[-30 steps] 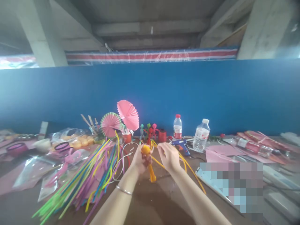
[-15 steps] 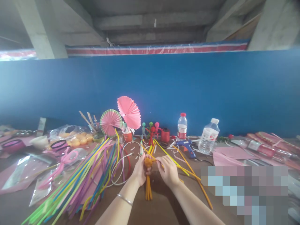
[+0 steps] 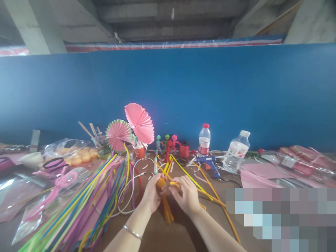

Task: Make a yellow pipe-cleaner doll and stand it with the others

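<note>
My left hand [image 3: 151,195] is closed around a bundle of orange pipe cleaners [image 3: 167,211]. Its rounded top shows between thumb and fingers, and several straight strands hang below, slightly blurred. Close beside it, my right hand [image 3: 187,196] pinches an orange pipe cleaner end [image 3: 174,183]; whether that piece joins the bundle is hidden by the fingers. Loose yellow pipe cleaners [image 3: 187,175] and a long orange pipe cleaner [image 3: 215,193] lie behind and to the right of my hands. Just beyond stand small pipe-cleaner figures, including a red figure [image 3: 168,150] and a pink figure [image 3: 174,141].
Many coloured pipe cleaners [image 3: 78,203] spread across the left. A white cable [image 3: 123,196] loops near my left wrist. Behind on the right are a blue glue gun [image 3: 210,163], a red-capped bottle [image 3: 204,141] and a tilted bottle [image 3: 236,152]. Pink paper fans [image 3: 140,122] rise from a cup.
The orange bundle has tilted in my left hand, its hanging strands swinging right. My right hand has moved slightly left and down, nearer the left. The camera view has shifted a little.
</note>
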Motion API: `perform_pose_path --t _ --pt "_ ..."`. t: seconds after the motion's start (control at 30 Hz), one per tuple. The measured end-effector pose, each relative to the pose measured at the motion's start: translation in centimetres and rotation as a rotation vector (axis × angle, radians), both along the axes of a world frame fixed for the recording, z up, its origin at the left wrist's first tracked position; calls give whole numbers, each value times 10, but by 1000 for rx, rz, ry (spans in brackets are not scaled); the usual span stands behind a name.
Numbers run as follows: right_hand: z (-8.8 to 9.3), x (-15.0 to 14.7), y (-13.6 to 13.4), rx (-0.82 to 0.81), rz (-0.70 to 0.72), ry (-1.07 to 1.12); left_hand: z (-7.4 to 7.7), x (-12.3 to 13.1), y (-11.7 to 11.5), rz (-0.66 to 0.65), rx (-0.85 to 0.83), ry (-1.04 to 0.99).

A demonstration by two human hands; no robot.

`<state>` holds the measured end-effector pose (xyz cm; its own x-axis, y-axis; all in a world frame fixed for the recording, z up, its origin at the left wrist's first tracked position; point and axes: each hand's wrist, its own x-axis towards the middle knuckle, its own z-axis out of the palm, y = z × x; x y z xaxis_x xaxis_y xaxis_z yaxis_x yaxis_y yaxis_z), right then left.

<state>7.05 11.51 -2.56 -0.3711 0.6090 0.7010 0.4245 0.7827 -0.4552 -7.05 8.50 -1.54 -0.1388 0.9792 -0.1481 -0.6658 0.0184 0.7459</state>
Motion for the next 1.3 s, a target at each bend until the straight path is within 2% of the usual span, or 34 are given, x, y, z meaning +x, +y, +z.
perform_pose_path --t 0.1,0.17,0.27,0.33,0.43,0.53,0.67,0.83,1.07,1.3 --pt "2 -7 -8 -25 -45 -106 9 7 -5 82 102 -67" --pt "2 -12 -11 -37 -87 -172 14 11 -7 88 175 -89" --pt "-2 -15 -10 -24 -91 -237 16 10 -6 102 228 -22" --pt "-5 -14 -6 -17 -83 -247 14 6 -4 137 198 111" --pt "-8 -12 -1 10 -82 -228 10 -1 -2 198 150 423" --pt "-7 -11 0 39 -59 -232 7 -5 -1 320 152 732" --pt "-5 -12 -3 31 -39 -283 4 -4 -3 410 178 927" --pt "-6 -13 -5 -11 -11 -366 4 -1 -6 328 228 982" --pt "-5 -9 -4 -10 64 -385 12 3 -7 241 214 1036" --pt "-13 -8 0 -11 52 -331 3 -4 0 123 139 1005"
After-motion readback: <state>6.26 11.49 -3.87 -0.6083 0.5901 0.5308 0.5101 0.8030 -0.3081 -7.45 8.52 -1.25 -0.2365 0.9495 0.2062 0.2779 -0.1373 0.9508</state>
